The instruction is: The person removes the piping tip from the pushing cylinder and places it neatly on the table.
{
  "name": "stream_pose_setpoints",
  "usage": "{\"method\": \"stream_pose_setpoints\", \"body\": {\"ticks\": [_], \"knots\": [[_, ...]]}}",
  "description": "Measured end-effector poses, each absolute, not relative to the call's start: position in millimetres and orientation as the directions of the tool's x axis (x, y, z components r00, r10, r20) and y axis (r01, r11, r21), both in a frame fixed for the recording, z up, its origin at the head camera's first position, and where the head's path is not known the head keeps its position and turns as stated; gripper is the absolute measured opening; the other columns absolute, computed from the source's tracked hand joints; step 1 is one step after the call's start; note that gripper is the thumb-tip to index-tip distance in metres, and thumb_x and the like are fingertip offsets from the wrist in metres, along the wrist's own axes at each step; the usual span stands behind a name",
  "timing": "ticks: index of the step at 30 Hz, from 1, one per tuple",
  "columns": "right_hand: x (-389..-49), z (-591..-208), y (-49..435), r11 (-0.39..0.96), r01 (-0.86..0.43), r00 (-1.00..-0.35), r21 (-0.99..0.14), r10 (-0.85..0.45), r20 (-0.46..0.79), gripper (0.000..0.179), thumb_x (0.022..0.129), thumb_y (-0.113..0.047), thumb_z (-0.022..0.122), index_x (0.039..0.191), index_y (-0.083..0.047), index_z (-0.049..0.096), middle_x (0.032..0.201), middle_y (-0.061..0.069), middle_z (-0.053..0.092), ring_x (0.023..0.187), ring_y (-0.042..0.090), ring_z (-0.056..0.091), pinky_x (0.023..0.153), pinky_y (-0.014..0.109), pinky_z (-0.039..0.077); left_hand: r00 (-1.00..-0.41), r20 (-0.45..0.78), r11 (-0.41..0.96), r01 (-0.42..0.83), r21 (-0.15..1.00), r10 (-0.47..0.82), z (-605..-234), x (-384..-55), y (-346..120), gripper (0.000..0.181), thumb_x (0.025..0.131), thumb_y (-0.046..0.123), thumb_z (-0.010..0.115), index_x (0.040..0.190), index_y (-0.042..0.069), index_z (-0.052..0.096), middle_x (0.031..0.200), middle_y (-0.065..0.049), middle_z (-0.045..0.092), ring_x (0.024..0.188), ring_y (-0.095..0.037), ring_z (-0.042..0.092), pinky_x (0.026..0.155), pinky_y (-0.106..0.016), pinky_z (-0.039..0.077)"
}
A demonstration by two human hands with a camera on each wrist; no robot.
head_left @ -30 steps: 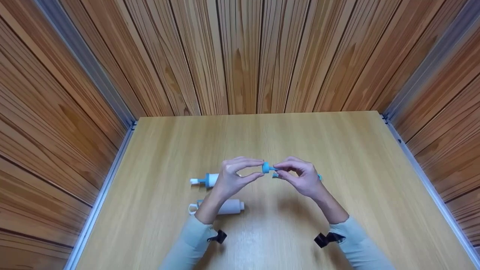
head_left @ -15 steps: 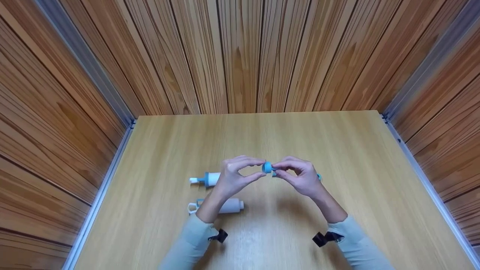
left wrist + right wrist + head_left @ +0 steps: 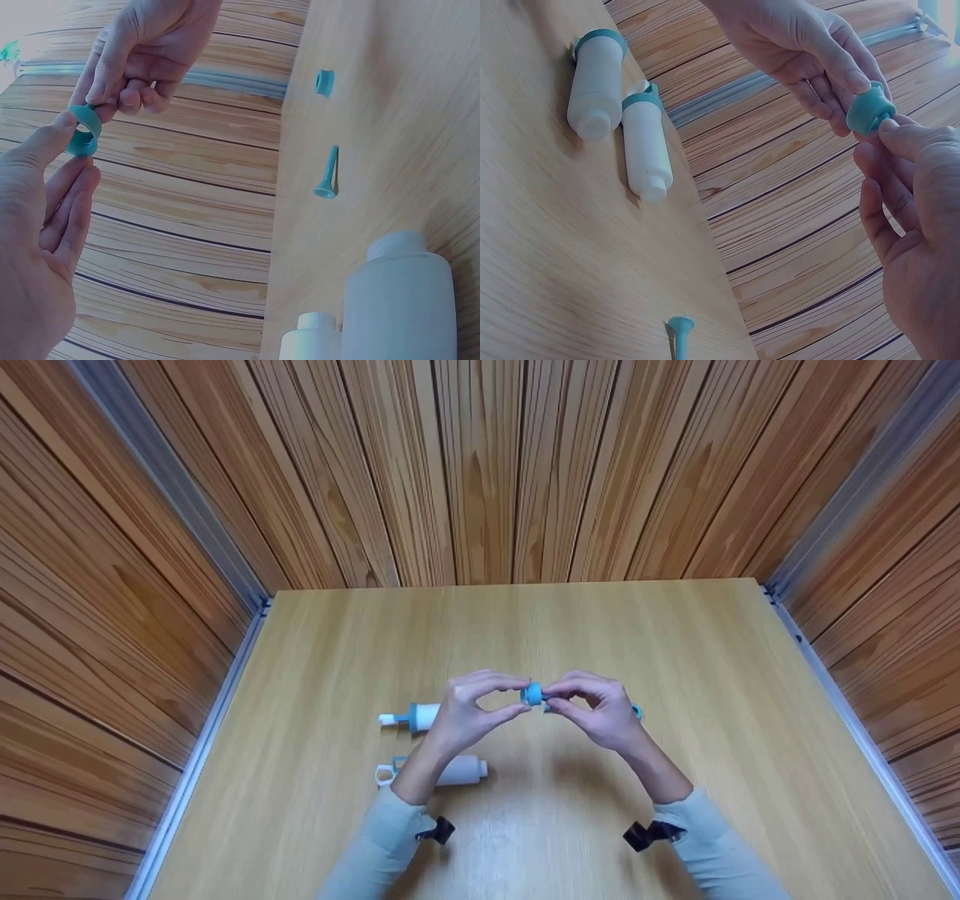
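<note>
Above the table, my left hand (image 3: 474, 709) pinches a teal screw collar (image 3: 78, 142) between thumb and fingertips. From the other side my right hand (image 3: 596, 711) pinches the thin teal stem (image 3: 886, 118) that sticks out of the collar's back. Much of the stem is covered by the right fingers. On the table in the left wrist view lie a second teal collar (image 3: 324, 83) and a trumpet-shaped teal nozzle (image 3: 327, 180). Two white squeeze bottles (image 3: 596, 86) (image 3: 646, 146) with teal bands lie to the left, partly behind the left arm in the head view.
The wooden table (image 3: 517, 637) is bordered by plank walls (image 3: 484, 472) at the back and sides, with metal rails (image 3: 862, 735) along its side edges. A black wrist camera (image 3: 442, 831) sits at the left cuff, another (image 3: 641, 836) at the right.
The teal collar has tilted, so its open end shows more than a second ago. Both hands stay nearly in place, with the right fingers slightly nearer the collar.
</note>
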State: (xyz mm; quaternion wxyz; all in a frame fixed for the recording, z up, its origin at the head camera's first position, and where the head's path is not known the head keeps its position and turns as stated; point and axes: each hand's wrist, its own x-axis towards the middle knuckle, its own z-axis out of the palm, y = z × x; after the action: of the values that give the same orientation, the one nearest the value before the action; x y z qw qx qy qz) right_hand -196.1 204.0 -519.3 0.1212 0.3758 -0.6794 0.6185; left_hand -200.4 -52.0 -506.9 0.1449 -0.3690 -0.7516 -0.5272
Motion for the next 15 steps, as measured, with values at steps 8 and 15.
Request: {"method": "stream_pose_setpoints", "body": {"ticks": [8, 15], "knots": [[-195.9, -520.1, 204.8, -0.066, -0.652, -0.686, -0.755, -0.372, 0.625, 0.032, 0.089, 0.029, 0.073, 0.116, 0.012, 0.08, 0.107, 0.016, 0.083, 0.098, 0.008, 0.08, 0.089, 0.018, 0.066, -0.693, 0.592, 0.182, 0.699, 0.691, 0.412, -506.5, -199.9, -53.0, 0.029, 0.096, 0.01, 0.09, 0.123, 0.003, 0.085, 0.121, -0.013, 0.087, 0.114, -0.03, 0.084, 0.105, -0.039, 0.068], [-195.8, -521.5, 205.7, -0.046, -0.642, -0.701, -0.765, -0.37, 0.61, 0.033, 0.089, 0.027, 0.075, 0.118, 0.012, 0.078, 0.112, 0.008, 0.084, 0.1, 0.006, 0.079, 0.091, 0.018, 0.066, -0.679, 0.606, 0.168, 0.711, 0.683, 0.414, -506.1, -200.3, -54.1, 0.03, 0.095, 0.01, 0.091, 0.123, 0.003, 0.085, 0.122, -0.013, 0.087, 0.114, -0.029, 0.084, 0.107, -0.04, 0.067]]}}
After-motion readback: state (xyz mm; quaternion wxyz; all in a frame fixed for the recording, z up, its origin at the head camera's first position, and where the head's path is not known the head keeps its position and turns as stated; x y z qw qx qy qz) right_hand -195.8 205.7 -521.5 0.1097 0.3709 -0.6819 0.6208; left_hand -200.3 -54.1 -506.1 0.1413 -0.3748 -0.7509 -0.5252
